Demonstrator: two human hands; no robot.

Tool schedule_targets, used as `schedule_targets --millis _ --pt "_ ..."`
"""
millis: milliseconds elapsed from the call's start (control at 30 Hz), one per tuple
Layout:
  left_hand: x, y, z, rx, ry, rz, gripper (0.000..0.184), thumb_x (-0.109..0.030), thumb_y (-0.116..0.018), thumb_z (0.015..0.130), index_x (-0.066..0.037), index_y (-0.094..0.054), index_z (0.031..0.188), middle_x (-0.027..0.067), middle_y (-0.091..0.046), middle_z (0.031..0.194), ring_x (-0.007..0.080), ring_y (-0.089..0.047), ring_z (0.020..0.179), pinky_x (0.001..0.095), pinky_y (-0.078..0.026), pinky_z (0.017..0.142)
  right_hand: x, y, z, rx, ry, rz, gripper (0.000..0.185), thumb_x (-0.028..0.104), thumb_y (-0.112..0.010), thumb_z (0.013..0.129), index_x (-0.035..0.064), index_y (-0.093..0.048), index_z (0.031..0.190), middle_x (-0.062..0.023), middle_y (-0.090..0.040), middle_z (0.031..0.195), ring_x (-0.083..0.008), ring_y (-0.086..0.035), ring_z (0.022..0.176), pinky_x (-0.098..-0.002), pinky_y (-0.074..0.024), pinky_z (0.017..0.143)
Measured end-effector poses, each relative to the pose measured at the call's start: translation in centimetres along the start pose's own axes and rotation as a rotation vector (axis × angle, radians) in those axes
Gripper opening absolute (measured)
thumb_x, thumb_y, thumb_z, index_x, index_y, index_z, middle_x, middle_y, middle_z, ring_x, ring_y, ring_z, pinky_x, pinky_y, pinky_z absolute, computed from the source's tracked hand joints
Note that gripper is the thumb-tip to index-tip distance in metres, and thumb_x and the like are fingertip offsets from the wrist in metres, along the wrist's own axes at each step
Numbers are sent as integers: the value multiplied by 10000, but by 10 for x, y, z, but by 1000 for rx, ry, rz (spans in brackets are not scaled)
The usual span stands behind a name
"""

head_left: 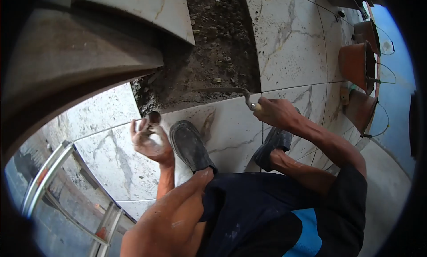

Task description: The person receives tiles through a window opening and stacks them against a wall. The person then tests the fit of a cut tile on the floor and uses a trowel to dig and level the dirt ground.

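My right hand [278, 112] is wrapped round the light handle of a trowel [248, 98]. The trowel's thin blade points left, low over the bare dirt strip [222, 48] near the edge of the laid tiles. My left hand [151, 143] is raised over the marbled white tiles [111, 152], slightly blurred. Its thumb and fingers pinch a small dark round lump [153, 117], whose material I cannot make out. Both of my feet, in dark shoes [191, 143], stand on the tiles close to the dirt.
A loose tile [142, 8] juts out at the upper left, above a brown curved surface [80, 52]. Several reddish buckets [356, 63] with wire handles line the right side. A metal frame, perhaps a ladder [49, 172], lies at the lower left. Crumbs of dirt dot the tiles.
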State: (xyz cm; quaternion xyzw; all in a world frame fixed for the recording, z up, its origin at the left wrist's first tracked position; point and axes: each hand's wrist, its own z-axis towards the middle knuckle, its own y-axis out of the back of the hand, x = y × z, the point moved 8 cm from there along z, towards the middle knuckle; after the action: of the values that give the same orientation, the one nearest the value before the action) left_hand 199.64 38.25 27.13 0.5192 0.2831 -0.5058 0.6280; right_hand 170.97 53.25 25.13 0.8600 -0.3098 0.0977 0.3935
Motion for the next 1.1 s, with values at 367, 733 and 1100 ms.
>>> schedule_targets --millis 367,733,1100 --pt "-2 32 3 -58 -31 216 467 11 -545 781 -11 -255 1146 187 -255 1288 308 -390 1135 420 -378 957 -38 -31 13 -14 59 -227 197 178 -554 726 52 -431 814 -139 -542 561 -347 -530 496 -417 -397 425" --pt "12 9 -1 4 -16 84 522 97 -556 727 -30 -278 1151 209 -242 1284 281 -437 1090 394 -411 922 -27 -13 0 -118 83 -103 188 156 -553 702 31 -440 788 -147 -555 602 -340 -553 557 -418 -427 473" --pt "33 -39 19 173 -120 144 563 -5 -651 695 -20 -322 1152 203 -330 1247 304 -419 1103 379 -412 887 -29 50 6 -850 -156 411 269 240 -552 811 5 -447 890 -214 -535 614 -377 -553 573 -405 -418 500"
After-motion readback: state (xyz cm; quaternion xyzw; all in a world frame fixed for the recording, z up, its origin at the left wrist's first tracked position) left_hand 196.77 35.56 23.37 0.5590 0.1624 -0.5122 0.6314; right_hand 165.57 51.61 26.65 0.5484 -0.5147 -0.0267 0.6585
